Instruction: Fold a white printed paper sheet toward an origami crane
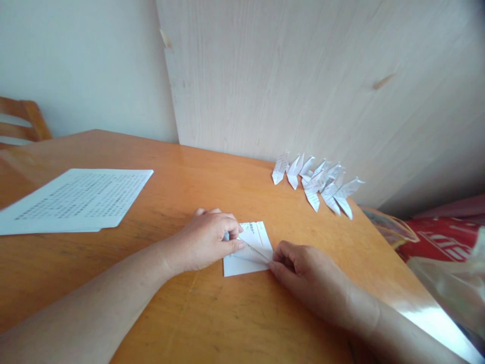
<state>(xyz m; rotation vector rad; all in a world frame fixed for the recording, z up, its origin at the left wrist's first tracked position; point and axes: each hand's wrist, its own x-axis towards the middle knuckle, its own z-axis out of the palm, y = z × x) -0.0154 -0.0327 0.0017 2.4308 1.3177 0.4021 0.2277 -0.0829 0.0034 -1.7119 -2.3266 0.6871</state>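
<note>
A small folded sheet of white paper (248, 265) lies on the wooden table between my hands. Black print and a red line show on its far part, and a folded edge runs slantwise across it. My left hand (212, 237) pinches the paper at its left side, thumb and fingers closed. At the right edge, my right hand (299, 263) grips the paper's corner between thumb and curled fingers. Beyond them, several folded paper pieces (312, 182) with pointed tips stand in rows near the table's far right edge.
A stack of printed sheets (87, 197) rests on the left of the wooden table (182, 313). Behind the table rises a pale wooden board (265, 76). A chair (28, 119) stands at the far left. Red and clear bags (443, 240) sit beyond the right edge.
</note>
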